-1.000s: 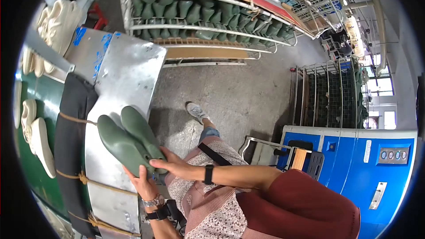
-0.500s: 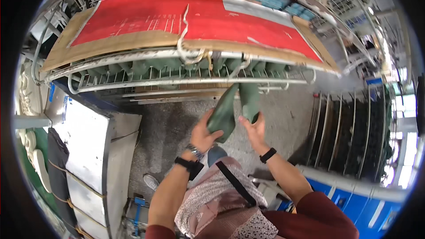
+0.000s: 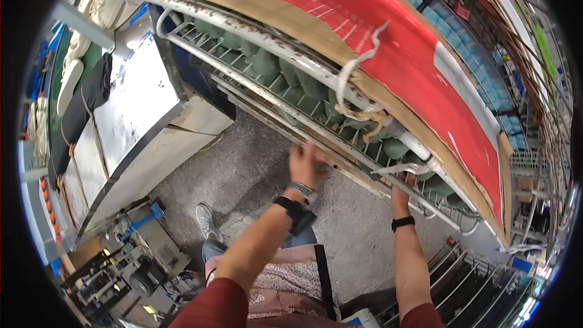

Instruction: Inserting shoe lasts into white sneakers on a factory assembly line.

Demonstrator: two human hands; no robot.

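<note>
My left hand [image 3: 305, 167] is in front of the wire rack's lower rail, blurred, with fingers apart and nothing visible in it. My right hand [image 3: 401, 193] reaches in at the rack [image 3: 279, 112], under the front rail; its fingers are partly hidden, so I cannot tell whether it grips anything. Several dark green, shoe-shaped pieces that look like shoe lasts [image 3: 265, 65] stand in a row between the wires. Another green piece [image 3: 395, 148] is close to my right hand.
Red-printed cardboard [image 3: 401, 54] covers the rack's top, with a white cord [image 3: 346, 82] tied round its rail. A white-topped bench [image 3: 143, 94] stands at the left. Lower left is a machine with wheels [image 3: 143, 282]; lower right, another barred rack [image 3: 467, 288].
The view has turned right. Two green shoe-shaped pieces held in my hands have left them, and they are no longer distinguishable. My right hand has moved to the rack; my left is away from it.
</note>
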